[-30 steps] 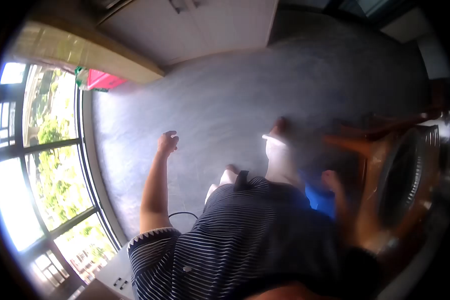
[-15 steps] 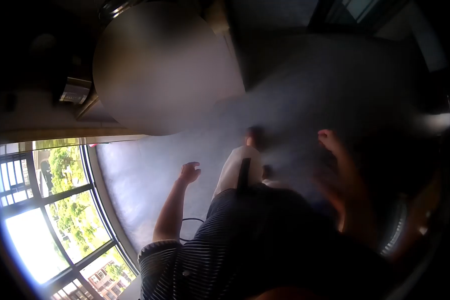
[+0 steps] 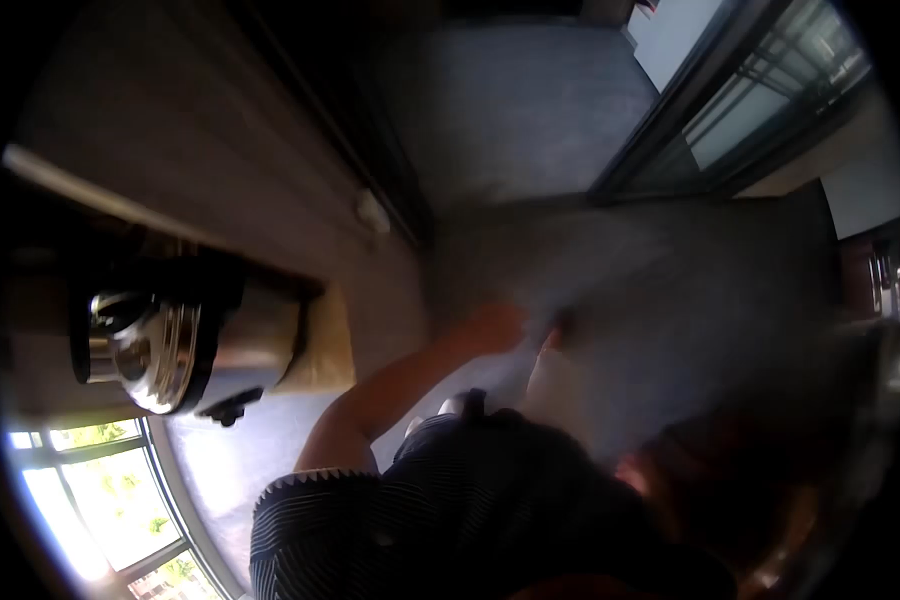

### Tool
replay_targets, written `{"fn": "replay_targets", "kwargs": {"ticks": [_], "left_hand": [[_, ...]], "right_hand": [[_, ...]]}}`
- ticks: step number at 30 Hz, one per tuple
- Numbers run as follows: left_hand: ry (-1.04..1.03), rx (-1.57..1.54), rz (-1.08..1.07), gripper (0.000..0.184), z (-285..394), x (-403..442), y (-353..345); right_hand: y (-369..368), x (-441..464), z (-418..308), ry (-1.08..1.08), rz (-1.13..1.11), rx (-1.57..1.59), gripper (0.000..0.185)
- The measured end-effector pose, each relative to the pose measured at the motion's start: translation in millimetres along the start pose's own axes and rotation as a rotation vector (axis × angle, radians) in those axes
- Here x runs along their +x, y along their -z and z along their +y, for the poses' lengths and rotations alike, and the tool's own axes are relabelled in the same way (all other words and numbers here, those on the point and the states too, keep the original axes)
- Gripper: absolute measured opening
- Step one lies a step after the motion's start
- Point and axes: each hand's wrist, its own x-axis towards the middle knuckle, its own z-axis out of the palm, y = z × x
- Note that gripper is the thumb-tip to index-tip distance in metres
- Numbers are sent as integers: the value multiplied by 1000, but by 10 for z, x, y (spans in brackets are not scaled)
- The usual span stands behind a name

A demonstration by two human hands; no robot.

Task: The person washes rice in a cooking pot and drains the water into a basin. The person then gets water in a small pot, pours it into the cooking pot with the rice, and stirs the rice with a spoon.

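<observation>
My left hand (image 3: 497, 328) reaches across in front of my body, over the grey floor (image 3: 530, 110). Motion smears its fingers, and no object shows in it. At my right side, a blurred reddish patch (image 3: 632, 472) may be part of my right hand or arm; darkness hides the rest. To the left of my left arm, a shiny metal appliance with black parts (image 3: 175, 350), like an electric cooker, stands on a counter with a pale wooden end (image 3: 332, 340). Neither hand visibly touches it.
A dark-framed glass door or partition (image 3: 710, 130) stands at the upper right, with a white panel (image 3: 870, 195) beyond it. A wall (image 3: 200, 130) runs along the upper left. Bright windows (image 3: 110, 500) are at the lower left.
My view has turned and moved forward, bringing the metal appliance and glass partition into fuller view. My left hand has swung forward and inward; my right hand has dropped into the dark.
</observation>
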Motion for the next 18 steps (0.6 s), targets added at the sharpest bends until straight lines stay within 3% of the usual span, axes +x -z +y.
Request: {"fn": "replay_targets", "kwargs": {"ticks": [1,3,9,11,14,18], "left_hand": [[11,-4,-12,40,14,276,162],[14,-55,47,40,-7,772,458],[107,-154,309,38,-577,1488,1305],[186,-348,499,38,-645,1595,1815],[403,-372,528,39,-1165,1683,2185],[433,-355,667,37,-1878,2031,2776]], "right_hand": [[77,239,-5,-121,4,-156,22],[249,508,-669,-141,20,-280,20],[705,1122,-3885,183,125,-544,16],[558,1286,-5194,361,150,-607,15],[-67,1234,-6862,603,142,-553,14],[-786,1282,-8164,678,-27,-458,19]]}}
